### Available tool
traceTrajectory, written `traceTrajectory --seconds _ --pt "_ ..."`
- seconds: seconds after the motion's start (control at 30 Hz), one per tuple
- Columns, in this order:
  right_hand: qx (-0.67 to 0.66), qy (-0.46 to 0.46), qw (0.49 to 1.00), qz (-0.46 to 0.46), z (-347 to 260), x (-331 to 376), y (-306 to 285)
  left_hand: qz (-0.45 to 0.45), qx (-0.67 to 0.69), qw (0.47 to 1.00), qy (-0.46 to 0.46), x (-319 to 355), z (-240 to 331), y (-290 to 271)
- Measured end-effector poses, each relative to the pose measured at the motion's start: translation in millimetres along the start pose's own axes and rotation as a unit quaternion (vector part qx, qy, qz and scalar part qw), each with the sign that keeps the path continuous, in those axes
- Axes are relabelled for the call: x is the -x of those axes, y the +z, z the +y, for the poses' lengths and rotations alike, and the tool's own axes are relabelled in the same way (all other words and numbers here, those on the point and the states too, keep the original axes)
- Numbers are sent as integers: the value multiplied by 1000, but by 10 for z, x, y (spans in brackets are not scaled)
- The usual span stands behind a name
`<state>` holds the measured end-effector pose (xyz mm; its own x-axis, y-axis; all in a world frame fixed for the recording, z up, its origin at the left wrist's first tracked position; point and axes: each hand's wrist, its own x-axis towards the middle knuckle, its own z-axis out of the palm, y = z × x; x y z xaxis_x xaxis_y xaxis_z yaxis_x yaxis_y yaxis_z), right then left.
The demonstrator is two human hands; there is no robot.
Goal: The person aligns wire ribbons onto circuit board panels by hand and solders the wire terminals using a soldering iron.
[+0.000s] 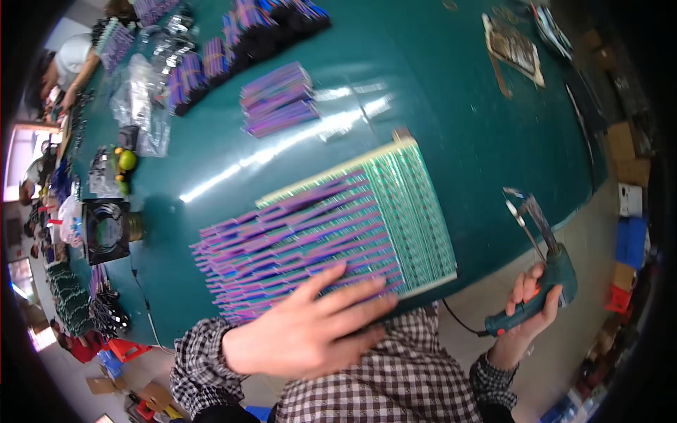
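A panel of green circuit boards point(416, 218) lies at the near edge of the green table. Rows of purple-and-blue ribbon cables point(289, 243) cover its left and middle, fanning out leftward. My left hand point(317, 331) is spread, palm down, over the near ends of the cables, its fingers slightly blurred. Whether it presses on them I cannot tell. To the right of the panel, my right hand point(529, 299) grips the handle of a green soldering gun point(559, 271). Its metal tip and feed tube point up and away, apart from the boards. A black cord trails from the handle.
A stack of ribbon cables point(278, 99) lies beyond the panel, with black-ended cable bundles point(282, 32) behind it. A small fan point(106, 233) stands at the left near plastic bags point(141, 106). A dirty tray point(513, 49) sits far right. People work along the left.
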<state>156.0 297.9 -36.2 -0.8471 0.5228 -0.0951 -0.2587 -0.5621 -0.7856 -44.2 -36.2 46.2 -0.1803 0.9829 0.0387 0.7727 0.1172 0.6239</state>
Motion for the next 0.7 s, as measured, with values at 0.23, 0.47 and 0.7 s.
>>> traceTrajectory --seconds 0.23,0.47,0.7 --pt "-3 -2 999 36 104 -223 104 317 -39 930 -182 -133 -1285 -466" --pt "29 -12 999 34 98 -287 273 303 -145 920 -200 -275 -1854 -269" --pt "12 11 999 39 115 -267 301 331 101 903 -254 -206 -1759 -323"
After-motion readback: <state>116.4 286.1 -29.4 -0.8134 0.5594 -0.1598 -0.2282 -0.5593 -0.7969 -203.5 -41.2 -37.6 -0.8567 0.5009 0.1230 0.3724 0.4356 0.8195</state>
